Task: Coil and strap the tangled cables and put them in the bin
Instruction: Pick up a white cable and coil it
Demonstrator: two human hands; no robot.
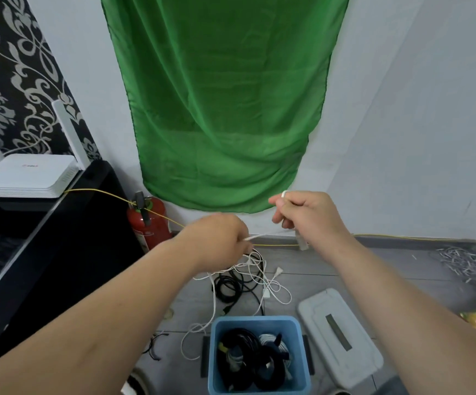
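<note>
Your left hand (pixel 219 238) and right hand (pixel 302 212) each pinch the white cable (pixel 255 236), held straight between them above the tangle (pixel 242 277) on the floor. Free it slowly and wind even loops; the blue bin (pixel 256 319) sits nearest you.

A thin white cable (pixel 255 236), pinched in the left hand (pixel 219 240) and the right hand (pixel 305 212), stretched above a loose tangle of black and white cables (pixel 239 277) on the grey floor (pixel 330 269), just behind a square blue plastic bin (pixel 213 366) holding coiled black and white cables (pixel 239 346).
</note>
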